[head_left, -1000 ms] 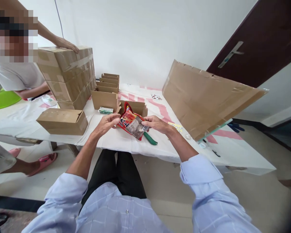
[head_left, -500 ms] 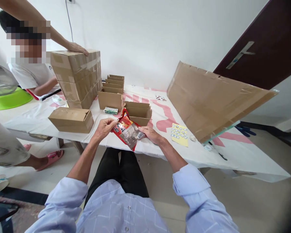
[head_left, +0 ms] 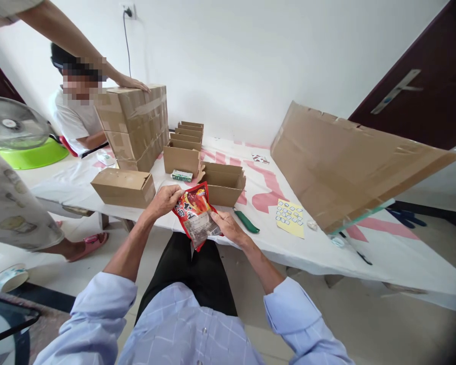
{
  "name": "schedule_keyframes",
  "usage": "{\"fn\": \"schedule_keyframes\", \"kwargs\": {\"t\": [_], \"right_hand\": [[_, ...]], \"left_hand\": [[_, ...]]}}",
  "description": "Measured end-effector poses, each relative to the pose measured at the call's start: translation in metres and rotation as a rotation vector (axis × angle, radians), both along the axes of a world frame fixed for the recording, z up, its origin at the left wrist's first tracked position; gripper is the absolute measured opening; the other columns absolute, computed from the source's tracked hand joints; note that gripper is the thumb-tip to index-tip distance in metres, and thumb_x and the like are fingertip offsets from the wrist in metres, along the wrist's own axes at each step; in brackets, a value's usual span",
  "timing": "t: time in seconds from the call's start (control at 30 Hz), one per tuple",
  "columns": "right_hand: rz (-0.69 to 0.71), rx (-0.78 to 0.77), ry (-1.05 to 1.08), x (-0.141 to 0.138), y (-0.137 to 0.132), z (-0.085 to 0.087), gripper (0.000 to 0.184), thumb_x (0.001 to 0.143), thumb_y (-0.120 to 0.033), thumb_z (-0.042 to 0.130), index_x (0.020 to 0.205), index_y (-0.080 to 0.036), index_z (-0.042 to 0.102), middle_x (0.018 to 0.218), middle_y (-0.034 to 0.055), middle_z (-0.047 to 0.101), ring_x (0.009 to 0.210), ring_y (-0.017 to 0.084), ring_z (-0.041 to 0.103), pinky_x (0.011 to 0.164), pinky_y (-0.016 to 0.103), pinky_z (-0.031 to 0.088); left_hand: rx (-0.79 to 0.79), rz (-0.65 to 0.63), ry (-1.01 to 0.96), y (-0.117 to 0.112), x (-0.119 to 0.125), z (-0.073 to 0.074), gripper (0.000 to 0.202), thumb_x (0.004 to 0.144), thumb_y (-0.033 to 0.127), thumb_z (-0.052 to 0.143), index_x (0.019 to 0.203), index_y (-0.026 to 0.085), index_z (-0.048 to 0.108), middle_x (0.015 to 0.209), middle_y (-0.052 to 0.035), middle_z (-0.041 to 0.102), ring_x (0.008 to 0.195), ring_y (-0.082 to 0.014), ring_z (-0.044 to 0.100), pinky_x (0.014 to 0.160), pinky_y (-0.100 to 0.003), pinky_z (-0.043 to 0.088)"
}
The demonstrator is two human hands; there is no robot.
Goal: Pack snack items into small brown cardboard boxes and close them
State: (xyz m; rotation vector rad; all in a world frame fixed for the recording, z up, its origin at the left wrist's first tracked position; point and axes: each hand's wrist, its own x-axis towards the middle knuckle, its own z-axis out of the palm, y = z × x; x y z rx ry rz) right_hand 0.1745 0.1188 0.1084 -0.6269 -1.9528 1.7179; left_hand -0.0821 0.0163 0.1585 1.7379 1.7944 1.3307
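Note:
A red snack packet (head_left: pixel 194 215) with a clear lower window hangs between both my hands at the table's near edge. My left hand (head_left: pixel 165 199) pinches its top left corner. My right hand (head_left: pixel 226 226) grips its lower right side, fingers curled. Just behind the packet stands an open small cardboard box (head_left: pixel 223 183). A green-handled cutter (head_left: pixel 247 221) lies on the table to the right of my right hand.
A closed carton (head_left: pixel 123 187) lies left. Behind it rises a taped stack of cartons (head_left: pixel 137 125) with another person's hand (head_left: pixel 133 82) on top. Several open boxes (head_left: pixel 183 147) stand in a row. A big cardboard sheet (head_left: pixel 349 162), a yellow sticker sheet (head_left: pixel 290 218) and a fan (head_left: pixel 11 124) are near.
The packet came down and toward me, turning more upright. My right hand slid lower on it. The cutter, hidden half a second ago, shows again. The camera view tilted down and shifted.

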Motion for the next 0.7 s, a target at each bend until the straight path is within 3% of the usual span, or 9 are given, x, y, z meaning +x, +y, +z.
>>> {"fn": "schedule_keyframes", "kwargs": {"t": [0.2, 0.3, 0.43, 0.57, 0.7], "right_hand": [[-0.036, 0.009, 0.012, 0.001, 0.003, -0.007, 0.066, 0.087, -0.083, 0.071, 0.095, -0.018, 0.076, 0.086, 0.0052, 0.076, 0.074, 0.018, 0.066, 0.07, 0.03, 0.054], [-0.066, 0.015, 0.001, 0.0, 0.002, -0.01, 0.067, 0.087, -0.084, 0.069, 0.091, -0.018, 0.074, 0.081, 0.0046, 0.073, 0.072, 0.018, 0.064, 0.066, 0.029, 0.052], [-0.204, 0.055, 0.016, -0.006, -0.005, -0.018, 0.067, 0.086, -0.088, 0.066, 0.085, -0.021, 0.069, 0.075, 0.0025, 0.064, 0.069, 0.018, 0.058, 0.061, 0.03, 0.05], [-0.361, 0.049, 0.056, -0.016, -0.014, -0.027, 0.07, 0.084, -0.092, 0.06, 0.08, -0.023, 0.06, 0.072, 0.0014, 0.054, 0.068, 0.018, 0.049, 0.06, 0.032, 0.047], [-0.464, 0.11, 0.087, -0.029, -0.025, -0.023, 0.065, 0.09, -0.088, 0.053, 0.084, -0.023, 0.061, 0.078, 0.0042, 0.059, 0.079, 0.022, 0.055, 0.069, 0.034, 0.049]], "left_hand": [[0.079, 0.114, -0.091, 0.001, 0.009, -0.013, 0.043, 0.095, 0.047, 0.053, 0.061, 0.023, 0.041, 0.057, 0.0028, 0.044, 0.057, -0.0132, 0.036, 0.055, -0.028, 0.031], [0.109, 0.163, -0.17, 0.006, 0.01, -0.018, 0.043, 0.091, 0.049, 0.061, 0.06, 0.022, 0.049, 0.057, 0.0022, 0.05, 0.058, -0.0127, 0.04, 0.055, -0.027, 0.033], [0.18, 0.22, -0.469, 0.011, 0.014, -0.028, 0.042, 0.08, 0.059, 0.078, 0.08, 0.02, 0.065, 0.068, 0.0007, 0.064, 0.061, -0.0144, 0.054, 0.055, -0.025, 0.043], [0.153, 0.074, -0.715, -0.001, 0.034, -0.051, 0.069, 0.074, 0.072, 0.086, 0.113, 0.018, 0.07, 0.097, -0.0069, 0.077, 0.082, -0.0207, 0.07, 0.063, -0.027, 0.055], [0.099, 0.001, -0.772, -0.02, 0.06, -0.069, 0.069, 0.082, 0.072, 0.084, 0.121, 0.017, 0.071, 0.112, -0.0112, 0.079, 0.094, -0.0229, 0.073, 0.074, -0.029, 0.059]]}}
